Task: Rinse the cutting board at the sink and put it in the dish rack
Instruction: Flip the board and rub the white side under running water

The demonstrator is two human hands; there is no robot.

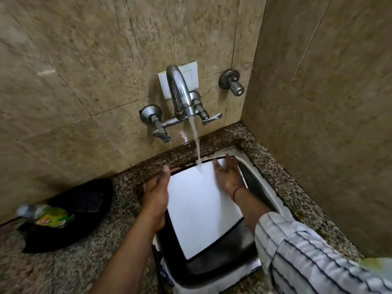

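Note:
A white cutting board (199, 206) is held tilted over the steel sink (220, 270), its far edge under the running water. My left hand (157, 198) grips the board's left edge, thumb on top. My right hand (228, 177) lies flat and spread on the board's upper right face, fingers apart and blurred. Water falls from the chrome wall tap (180, 96) onto the board's top edge. No dish rack is in view.
A black bowl-like container (84, 209) sits on the speckled granite counter (84, 268) at the left, with a green-labelled bottle (46, 217) lying at it. Tiled walls close in behind and to the right. A second valve knob (232, 81) sticks out of the wall.

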